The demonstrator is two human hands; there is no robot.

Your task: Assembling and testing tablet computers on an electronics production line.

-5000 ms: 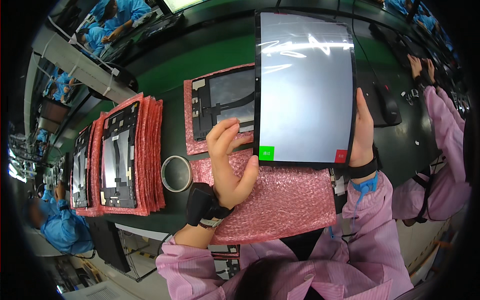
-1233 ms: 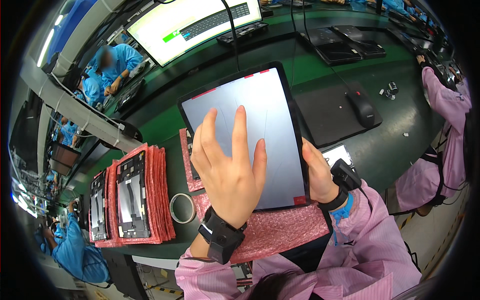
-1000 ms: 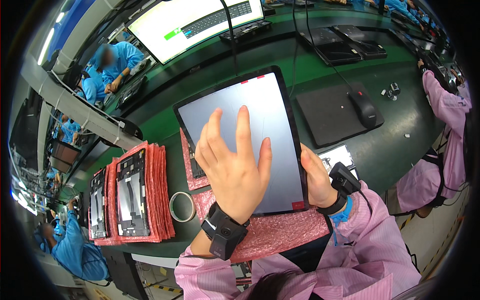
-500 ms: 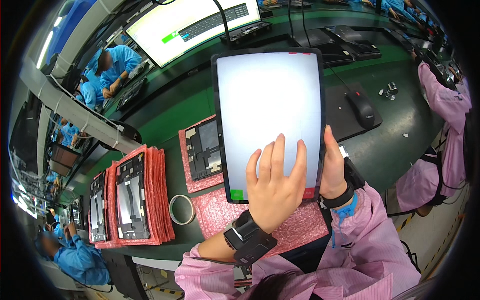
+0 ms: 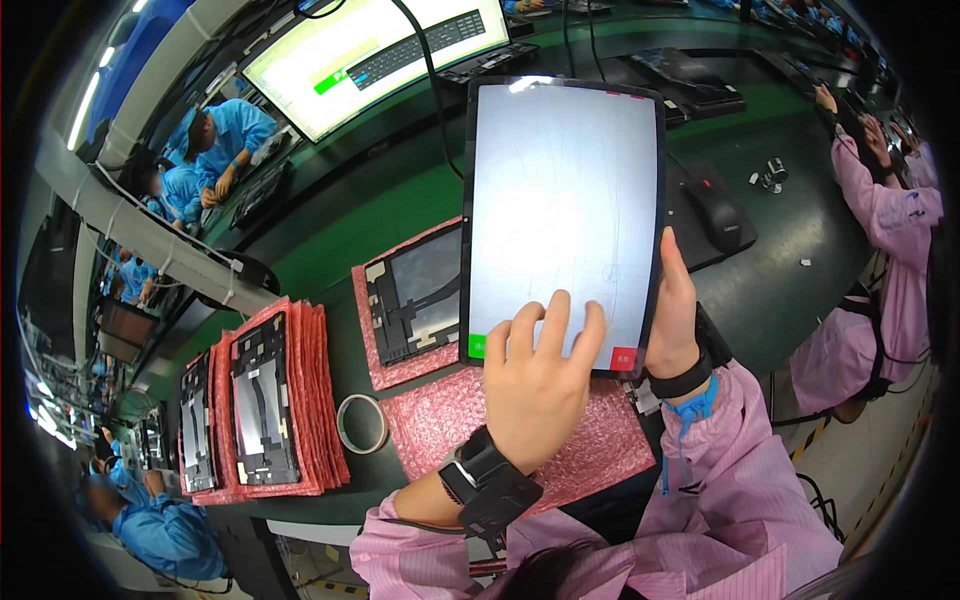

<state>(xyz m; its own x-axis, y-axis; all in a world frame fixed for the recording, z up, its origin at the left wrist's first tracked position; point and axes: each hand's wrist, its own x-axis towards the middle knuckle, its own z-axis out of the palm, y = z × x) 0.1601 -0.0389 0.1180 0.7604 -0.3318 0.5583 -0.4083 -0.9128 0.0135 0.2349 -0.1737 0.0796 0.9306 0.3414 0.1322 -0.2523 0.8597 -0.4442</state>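
Note:
A black-framed tablet [image 5: 560, 190] with a lit white screen is held up over the table. Its lower corners show a green and a red block, and thin drawn lines cross the screen. My right hand [image 5: 672, 315] grips its right edge, thumb along the side; the fingers behind are hidden. Over the lower part of the screen lies my left hand [image 5: 537, 400], its fingers spread, bent and apart, at or very near the glass. Left of the tablet, an opened dark panel assembly [image 5: 410, 300] rests on red bubble wrap. Another red bubble-wrap sheet [image 5: 425, 420] lies beneath my left hand.
Red bubble-wrap pouches [image 5: 318, 400] with dark panels on top are stacked at left, beside a tape roll [image 5: 345, 432]. A mouse [image 5: 717, 215] sits to the right, and a lit monitor [image 5: 400, 70] stands behind. At right, a pink-sleeved person [image 5: 885, 220] works.
The tablet has shifted right and slightly up, its screen angled differently, with thin lines now visible. My left fingers have bent more and sit slightly lower. The pink-sleeved person's hands have moved up.

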